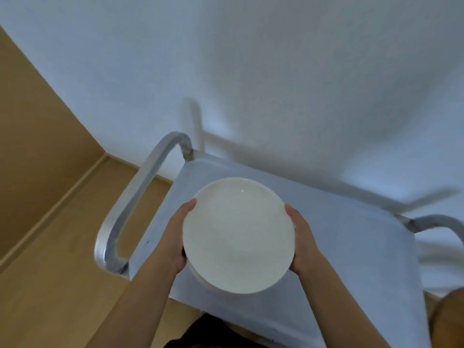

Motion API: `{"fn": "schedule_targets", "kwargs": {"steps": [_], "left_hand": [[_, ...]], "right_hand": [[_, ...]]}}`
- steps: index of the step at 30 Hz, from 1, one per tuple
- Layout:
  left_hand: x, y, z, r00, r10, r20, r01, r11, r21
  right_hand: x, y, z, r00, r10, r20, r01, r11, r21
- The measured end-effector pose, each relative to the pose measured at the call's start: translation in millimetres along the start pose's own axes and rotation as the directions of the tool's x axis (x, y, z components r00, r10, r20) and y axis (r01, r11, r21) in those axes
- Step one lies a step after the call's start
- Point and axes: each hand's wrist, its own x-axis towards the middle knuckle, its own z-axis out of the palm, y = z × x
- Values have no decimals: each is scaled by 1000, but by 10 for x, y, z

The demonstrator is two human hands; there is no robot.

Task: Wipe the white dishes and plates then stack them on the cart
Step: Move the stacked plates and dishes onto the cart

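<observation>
While both hands grip it, left hand (175, 237) and right hand (301, 239) curling fingers round opposite rims, white plate stack (238, 234), maybe two plates, is over cart (351, 259).

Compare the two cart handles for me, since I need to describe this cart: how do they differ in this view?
The left cart handle shows nearly whole, a long bent loop near the left hand. The right cart handle shows only a short curved piece, cut off by the frame edge. Both are grey metal tube.
</observation>
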Motion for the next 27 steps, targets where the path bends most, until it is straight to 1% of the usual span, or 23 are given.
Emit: {"fn": "schedule_targets", "kwargs": {"steps": [5, 8, 12, 18, 21, 25, 27], "left_hand": [[458, 160, -22, 997, -72, 33, 70, 997, 37], [642, 179, -46, 995, -83, 51, 81, 996, 41], [796, 177, -76, 988, -110, 112, 100, 991, 92], [920, 132, -88, 979, -160, 126, 145, 981, 126], [950, 99, -134, 976, -169, 136, 153, 981, 123], [951, 86, -153, 975, -142, 170, 113, 979, 167], [939, 112, -156, 972, -155, 178, 116, 971, 210]], "right_hand": [[286, 55, 124, 998, -25, -63, 29, 997, 69], [381, 112, 141, 996, -7, -89, 16, 995, 100], [456, 195, 124, 992, 42, -117, -21, 985, 174], [488, 349, 86, 992, 50, -114, -21, 970, 240], [505, 405, 78, 991, 26, -130, 3, 975, 222], [522, 390, 98, 985, 10, -175, 13, 992, 126], [514, 392, 93, 986, -6, -166, 14, 999, 46]]}}
